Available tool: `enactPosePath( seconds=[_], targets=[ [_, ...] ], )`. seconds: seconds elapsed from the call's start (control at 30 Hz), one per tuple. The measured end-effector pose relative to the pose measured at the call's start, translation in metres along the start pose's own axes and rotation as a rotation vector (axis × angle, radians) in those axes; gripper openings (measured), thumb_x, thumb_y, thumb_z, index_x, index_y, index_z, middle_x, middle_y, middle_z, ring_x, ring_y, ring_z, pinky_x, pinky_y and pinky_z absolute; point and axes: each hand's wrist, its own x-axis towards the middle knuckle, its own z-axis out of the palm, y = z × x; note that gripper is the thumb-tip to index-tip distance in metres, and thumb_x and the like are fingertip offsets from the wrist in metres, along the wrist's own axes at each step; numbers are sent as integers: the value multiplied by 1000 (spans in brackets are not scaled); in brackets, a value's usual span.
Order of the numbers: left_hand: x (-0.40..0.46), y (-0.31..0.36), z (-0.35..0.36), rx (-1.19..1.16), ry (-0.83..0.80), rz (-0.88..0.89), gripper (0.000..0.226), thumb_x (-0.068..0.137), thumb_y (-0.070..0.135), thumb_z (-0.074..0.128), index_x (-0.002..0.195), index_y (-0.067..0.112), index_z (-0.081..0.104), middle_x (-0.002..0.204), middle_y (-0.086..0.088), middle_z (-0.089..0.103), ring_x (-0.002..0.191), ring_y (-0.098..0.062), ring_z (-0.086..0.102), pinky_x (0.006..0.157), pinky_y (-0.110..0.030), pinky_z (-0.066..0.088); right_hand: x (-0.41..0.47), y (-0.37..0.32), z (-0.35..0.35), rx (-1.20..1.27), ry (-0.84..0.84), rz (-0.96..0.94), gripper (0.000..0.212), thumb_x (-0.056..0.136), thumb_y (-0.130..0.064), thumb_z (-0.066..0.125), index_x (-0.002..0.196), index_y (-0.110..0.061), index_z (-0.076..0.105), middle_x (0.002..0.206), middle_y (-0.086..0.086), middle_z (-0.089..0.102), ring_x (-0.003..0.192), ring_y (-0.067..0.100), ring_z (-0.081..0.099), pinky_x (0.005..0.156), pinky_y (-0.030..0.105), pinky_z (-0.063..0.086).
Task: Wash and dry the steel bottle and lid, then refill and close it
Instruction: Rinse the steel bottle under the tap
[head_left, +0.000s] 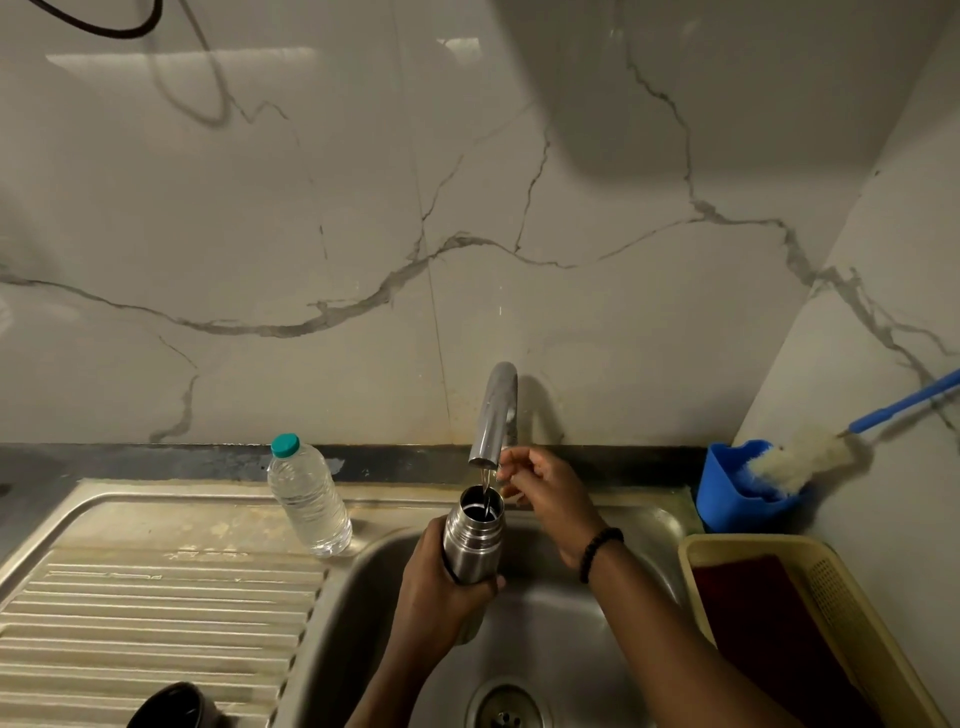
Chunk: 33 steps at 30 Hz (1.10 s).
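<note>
steel drainboard (156, 597) | plastic water bottle (309, 501) upright | dark lid (174, 709)

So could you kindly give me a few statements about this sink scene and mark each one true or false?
1. The left hand grips the open stainless steel bottle under the chrome tap. True.
2. Water runs from the tap into the bottle's mouth. True.
3. The clear plastic water bottle with the teal cap lies on its side in the basin. False: it stands upright on the steel sink's drainboard.
4. The blue-handled bottle brush is in the right hand. False: it rests in the blue holder.
</note>
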Motion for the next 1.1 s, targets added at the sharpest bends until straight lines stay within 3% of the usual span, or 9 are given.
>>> enactPosePath(
  seconds=[0.1, 0.2, 0.37, 0.43, 0.6, 0.7, 0.83, 0.9, 1.1],
  targets=[
    [-2, 1, 1, -32, 7, 6, 63, 58, 24, 90, 112, 28, 59, 100, 8, 71, 92, -3, 65, 73, -13, 48, -30, 10, -8, 232, -306, 29, 39, 90, -15, 64, 126, -27, 56, 122, -7, 65, 116, 8, 59, 98, 26, 47],
    [-6, 5, 2, -92, -26, 30, 61, 62, 35, 84, 118, 25, 59, 107, 7, 71, 97, -5, 67, 77, -18, 52, -45, 22, 5, -30, -451, -5, 78, 75, -17, 83, 136, -33, 39, 130, -10, 58, 119, 0, 55, 100, 23, 46],
    [-8, -11, -5, -81, -182, 8, 81, 64, 24, 93, 132, 23, 49, 121, 13, 66, 114, -8, 63, 91, -21, 51, -50, 31, 30, -214, -186, -91, 69, 60, -37, 87, 117, -42, 50, 114, -15, 65, 107, 4, 62, 94, 36, 53],
    [-11, -30, -13, 34, -263, -13, 103, 59, 46, 94, 141, 22, 37, 133, 16, 54, 126, -7, 52, 102, -28, 48, -56, 35, 35, -280, -101, -119, 68, 58, -45, 83, 116, -45, 47, 112, -19, 62, 105, 0, 60, 92, 33, 53],
    [-13, -62, -32, 208, -260, -46, 93, 60, 53, 86, 134, 15, 43, 128, 10, 49, 119, -9, 53, 99, -27, 48, -63, 57, 38, -134, 261, -69, 61, 65, -18, 87, 110, -41, 52, 98, -17, 70, 91, -2, 66, 80, 23, 54],
    [-12, -62, -34, 261, -347, -86, 98, 55, 52, 76, 139, 17, 39, 132, 7, 47, 123, -10, 49, 103, -26, 45, -67, 73, 50, -180, 110, 9, 61, 60, -26, 87, 110, -41, 55, 99, -14, 70, 92, 0, 66, 83, 28, 56],
    [-10, -58, -37, 226, -497, -162, 81, 56, 47, 75, 126, 30, 37, 127, 5, 48, 119, -13, 50, 95, -10, 40, -60, 90, 41, -99, 286, 89, 54, 64, -9, 87, 109, -26, 63, 96, -2, 74, 82, 8, 70, 76, 28, 56],
    [-12, -60, -38, 204, -539, -190, 84, 59, 41, 83, 127, 35, 34, 130, 6, 48, 124, -8, 48, 95, -7, 39, -58, 88, 42, -159, 198, 115, 53, 61, -15, 88, 102, -33, 60, 91, -9, 72, 81, 2, 68, 78, 27, 56],
    [-13, -41, -22, -25, -518, -296, 66, 67, 54, 75, 125, 30, 54, 121, -1, 65, 116, -15, 62, 96, -24, 51, -52, 86, 37, -89, 138, 261, 56, 62, -34, 86, 105, -31, 50, 98, -9, 69, 88, 10, 68, 84, 35, 56]
  ],
)
